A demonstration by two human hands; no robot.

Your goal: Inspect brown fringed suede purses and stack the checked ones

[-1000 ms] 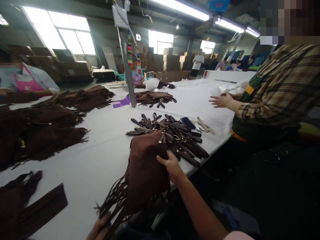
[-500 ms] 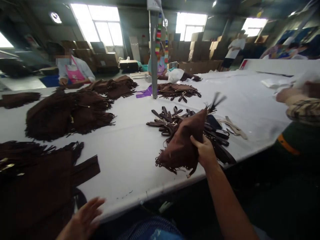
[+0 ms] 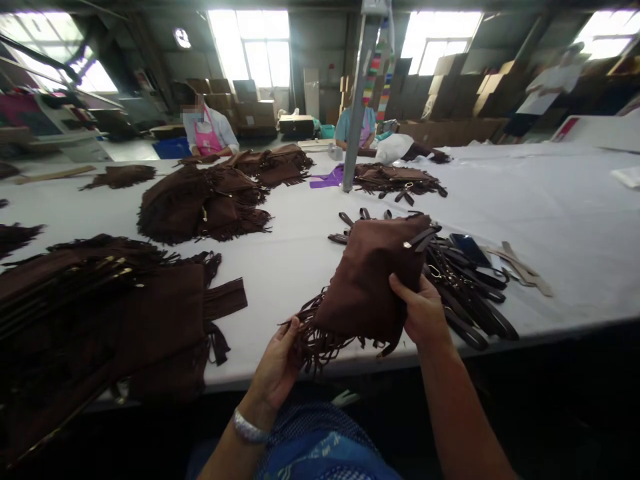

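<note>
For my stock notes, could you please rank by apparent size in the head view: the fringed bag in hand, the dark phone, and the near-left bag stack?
1. Near-left bag stack, though nearness inflates it.
2. Fringed bag, held by both hands.
3. Dark phone, smallest.

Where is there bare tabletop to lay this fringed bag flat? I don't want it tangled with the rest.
The widest bare stretch of the white table lies right of the pole, beyond the strap pile. A narrower strip runs between the middle bag heap and the fringed bag in the left hand and right hand. The near-left stack is crowded.
</note>
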